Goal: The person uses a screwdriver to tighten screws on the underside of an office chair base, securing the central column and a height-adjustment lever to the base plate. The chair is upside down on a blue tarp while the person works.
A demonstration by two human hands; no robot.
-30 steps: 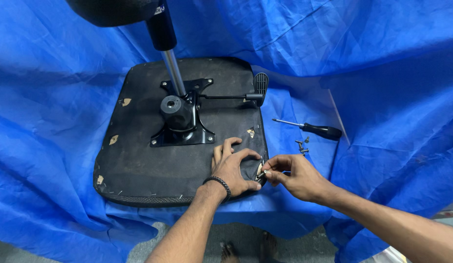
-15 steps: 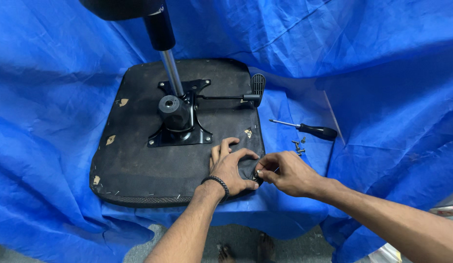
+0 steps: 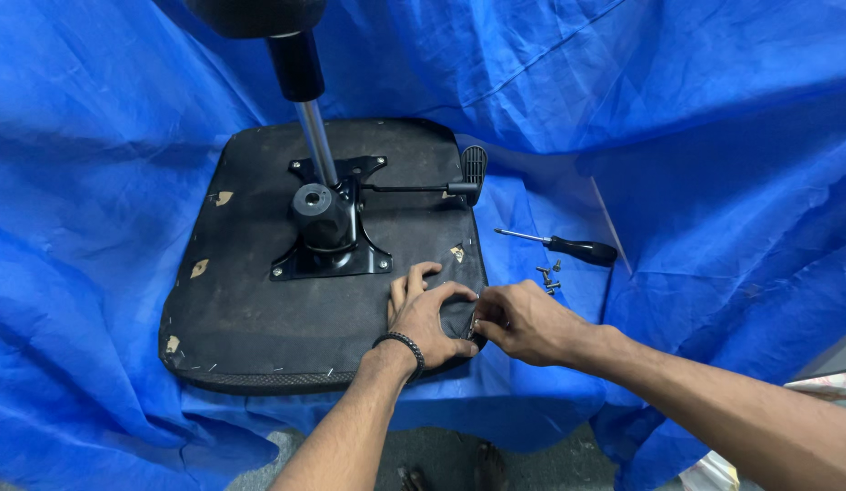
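Left hand (image 3: 429, 314) was laid flat, fingers spread, on the upturned seat base (image 3: 259, 300) at its near right corner. Right hand (image 3: 523, 320) was pinched closed on that corner's edge; whatever was gripped could not be made out. Screwdriver (image 3: 568, 245) and loose screws (image 3: 548, 277) were recorded on the blue tarp (image 3: 714, 136) beside it.

Seat underside (image 3: 259, 318) is black with a few tan patches. Tarp (image 3: 714, 136) is bright blue, screwdriver (image 3: 577, 247) handle's black.

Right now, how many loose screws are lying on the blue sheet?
About 4 loose screws, clustered together on the blue sheet just below the screwdriver, right of the seat base. They are small, and others may be hidden under the hands.
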